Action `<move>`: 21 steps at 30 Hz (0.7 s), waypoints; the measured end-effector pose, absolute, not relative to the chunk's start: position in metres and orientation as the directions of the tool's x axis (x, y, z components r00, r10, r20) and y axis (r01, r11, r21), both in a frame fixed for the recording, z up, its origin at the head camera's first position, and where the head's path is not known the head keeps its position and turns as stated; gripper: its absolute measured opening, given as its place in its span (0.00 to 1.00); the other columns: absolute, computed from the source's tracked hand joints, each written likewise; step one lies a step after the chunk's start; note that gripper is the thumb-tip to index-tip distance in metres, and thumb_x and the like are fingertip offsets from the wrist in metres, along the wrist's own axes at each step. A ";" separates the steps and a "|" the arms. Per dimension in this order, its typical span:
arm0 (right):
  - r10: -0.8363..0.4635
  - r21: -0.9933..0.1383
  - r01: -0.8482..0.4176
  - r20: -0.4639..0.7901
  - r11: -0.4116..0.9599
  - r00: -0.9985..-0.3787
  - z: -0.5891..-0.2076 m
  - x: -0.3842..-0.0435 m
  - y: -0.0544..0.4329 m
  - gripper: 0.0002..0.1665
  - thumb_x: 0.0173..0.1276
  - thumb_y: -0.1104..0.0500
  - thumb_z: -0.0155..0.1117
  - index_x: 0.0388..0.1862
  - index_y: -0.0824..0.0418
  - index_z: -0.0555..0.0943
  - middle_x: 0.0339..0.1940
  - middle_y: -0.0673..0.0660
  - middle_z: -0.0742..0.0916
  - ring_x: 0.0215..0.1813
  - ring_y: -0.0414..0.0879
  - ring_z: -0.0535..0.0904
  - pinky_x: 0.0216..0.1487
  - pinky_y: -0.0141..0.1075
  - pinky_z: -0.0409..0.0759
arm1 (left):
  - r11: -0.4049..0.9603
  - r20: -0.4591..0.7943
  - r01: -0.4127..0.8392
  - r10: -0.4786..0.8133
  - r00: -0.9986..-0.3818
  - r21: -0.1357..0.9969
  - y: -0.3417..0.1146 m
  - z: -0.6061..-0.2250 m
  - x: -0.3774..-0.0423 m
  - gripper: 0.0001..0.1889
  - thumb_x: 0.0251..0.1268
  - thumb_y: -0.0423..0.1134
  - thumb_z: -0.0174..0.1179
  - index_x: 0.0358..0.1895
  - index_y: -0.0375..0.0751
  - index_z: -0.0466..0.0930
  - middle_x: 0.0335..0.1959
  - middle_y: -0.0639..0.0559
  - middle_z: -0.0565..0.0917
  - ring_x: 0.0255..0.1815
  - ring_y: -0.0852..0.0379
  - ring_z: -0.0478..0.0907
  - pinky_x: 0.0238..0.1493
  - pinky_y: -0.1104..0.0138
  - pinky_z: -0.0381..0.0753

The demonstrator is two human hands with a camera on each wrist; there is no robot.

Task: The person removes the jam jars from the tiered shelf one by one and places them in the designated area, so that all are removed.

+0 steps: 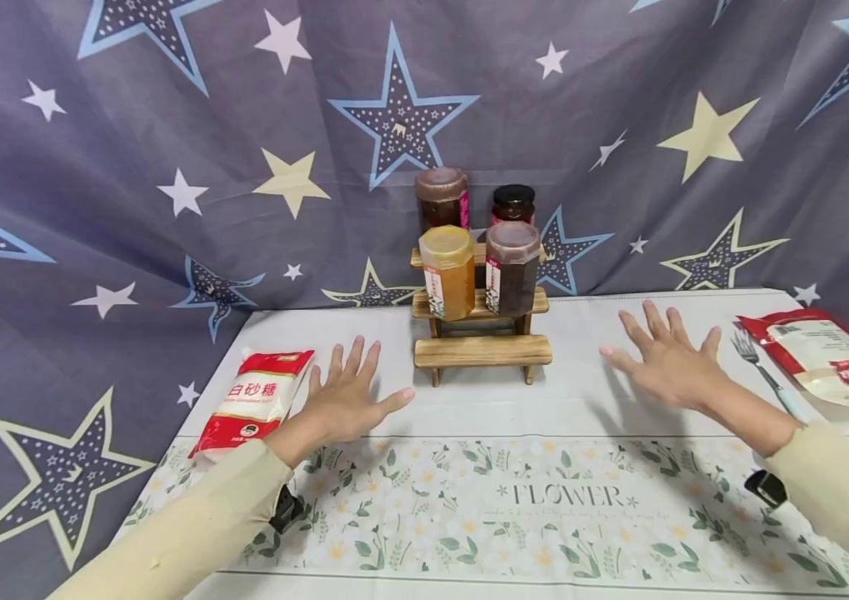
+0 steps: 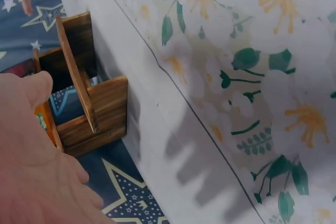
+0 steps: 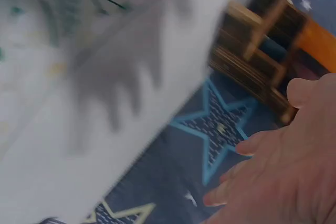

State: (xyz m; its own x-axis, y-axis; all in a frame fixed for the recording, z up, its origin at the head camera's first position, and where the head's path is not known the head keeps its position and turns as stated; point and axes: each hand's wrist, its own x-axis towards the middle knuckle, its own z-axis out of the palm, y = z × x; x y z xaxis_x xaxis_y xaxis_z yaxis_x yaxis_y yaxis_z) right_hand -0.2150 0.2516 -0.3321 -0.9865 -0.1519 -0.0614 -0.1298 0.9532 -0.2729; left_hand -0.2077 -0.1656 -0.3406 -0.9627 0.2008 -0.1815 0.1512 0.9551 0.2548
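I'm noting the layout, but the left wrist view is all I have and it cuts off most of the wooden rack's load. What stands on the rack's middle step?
Observer: In the head view, a yellow-lidded jar and a dark jar stand side by side on that step of the wooden rack.
Operator: What lies to the left of the left hand?
Observer: A red-and-white packet, lying flat.
Operator: And just to the right of the right hand?
Observer: A fork with a pale blue handle, its tines pointing away from the person.
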 end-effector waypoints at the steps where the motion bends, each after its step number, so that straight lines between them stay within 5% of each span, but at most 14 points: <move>1: -0.151 -0.279 -0.131 -0.050 0.951 -0.987 -0.328 -0.217 0.252 0.52 0.71 0.26 0.28 0.78 0.62 0.41 0.75 0.73 0.38 0.72 0.75 0.31 0.54 0.77 0.16 | 0.950 -0.178 0.149 0.203 -0.963 0.274 -0.165 -0.341 -0.208 0.53 0.61 0.77 0.39 0.78 0.45 0.34 0.78 0.43 0.31 0.76 0.38 0.25 0.70 0.35 0.29; 5: -0.139 -0.305 -0.125 -0.025 0.944 -0.990 -0.304 -0.226 0.252 0.52 0.71 0.27 0.27 0.78 0.60 0.35 0.75 0.73 0.41 0.72 0.75 0.39 0.56 0.79 0.22 | 0.920 -0.149 0.127 0.194 -0.970 0.371 -0.163 -0.341 -0.213 0.52 0.63 0.73 0.44 0.78 0.41 0.38 0.78 0.39 0.39 0.77 0.38 0.34 0.71 0.36 0.38; 12: -0.129 -0.370 -0.114 -0.016 0.922 -0.992 -0.276 -0.235 0.251 0.56 0.69 0.24 0.27 0.77 0.60 0.29 0.75 0.75 0.51 0.72 0.75 0.48 0.62 0.73 0.52 | 0.851 -0.107 0.076 0.153 -0.982 0.519 -0.159 -0.345 -0.225 0.47 0.65 0.63 0.55 0.76 0.37 0.47 0.75 0.37 0.53 0.75 0.38 0.48 0.71 0.38 0.48; 21: -0.139 -0.498 -0.120 0.000 0.859 -0.990 -0.268 -0.252 0.246 0.54 0.70 0.26 0.31 0.77 0.61 0.31 0.75 0.74 0.52 0.72 0.73 0.50 0.68 0.68 0.51 | 0.679 -0.141 0.040 0.209 -0.968 0.733 -0.157 -0.348 -0.235 0.44 0.63 0.56 0.61 0.74 0.35 0.53 0.73 0.38 0.59 0.72 0.38 0.58 0.68 0.48 0.65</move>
State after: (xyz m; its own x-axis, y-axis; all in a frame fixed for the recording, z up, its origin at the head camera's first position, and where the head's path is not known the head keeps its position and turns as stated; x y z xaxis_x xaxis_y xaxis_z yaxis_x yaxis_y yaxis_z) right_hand -0.2517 0.2461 -0.2681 -0.9903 -0.1387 -0.0004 -0.1201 0.8588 -0.4981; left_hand -0.2354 -0.1574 -0.3484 -0.9676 0.2095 -0.1411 0.0401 0.6789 0.7331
